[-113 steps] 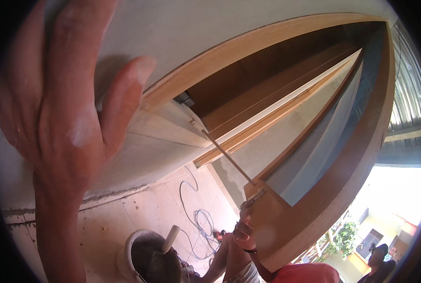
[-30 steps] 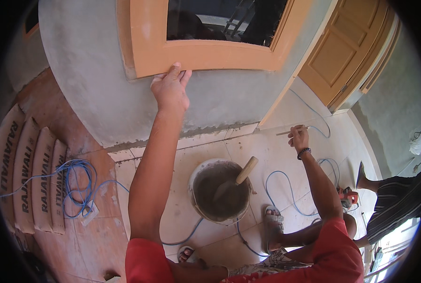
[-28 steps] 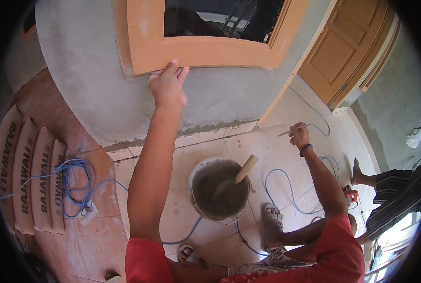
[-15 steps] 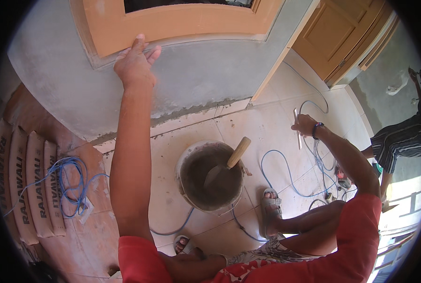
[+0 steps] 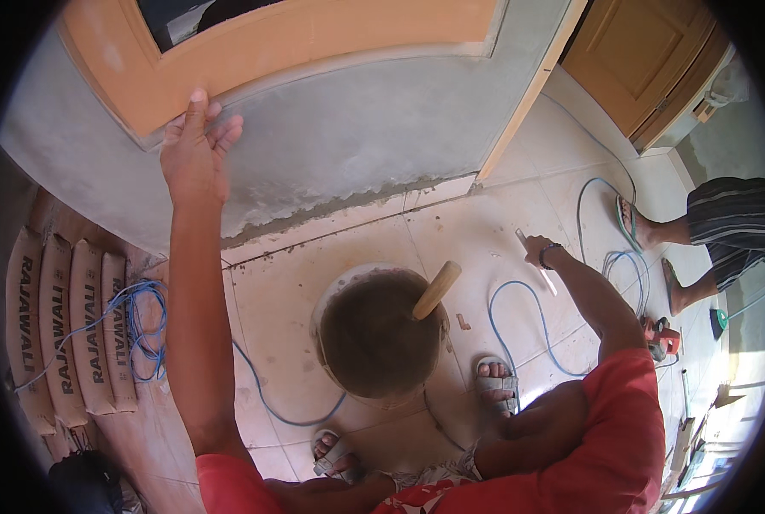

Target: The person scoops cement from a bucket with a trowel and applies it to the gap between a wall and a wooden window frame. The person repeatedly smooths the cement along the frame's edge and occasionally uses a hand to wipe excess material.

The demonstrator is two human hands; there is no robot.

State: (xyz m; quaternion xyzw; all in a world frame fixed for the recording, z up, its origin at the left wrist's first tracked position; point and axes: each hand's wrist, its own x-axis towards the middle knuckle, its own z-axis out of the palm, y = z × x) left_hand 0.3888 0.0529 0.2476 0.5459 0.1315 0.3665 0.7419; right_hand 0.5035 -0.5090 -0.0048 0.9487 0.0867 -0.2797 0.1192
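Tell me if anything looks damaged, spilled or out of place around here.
Yes, mildly. Below the window your left hand touches, the bottom edge of the wall looks ragged and unfinished. Blue cord loops loosely over the floor beside your right foot, looking untidy.

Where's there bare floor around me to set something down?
The floor has two free patches: one bordered by the bucket, left forearm, wall and lower-left cable; another, bar specks, between the bucket, wall and right hand. It's crowded to the far right, with cables, red tool and another person's feet, and at far left, with sacks and coiled cable.
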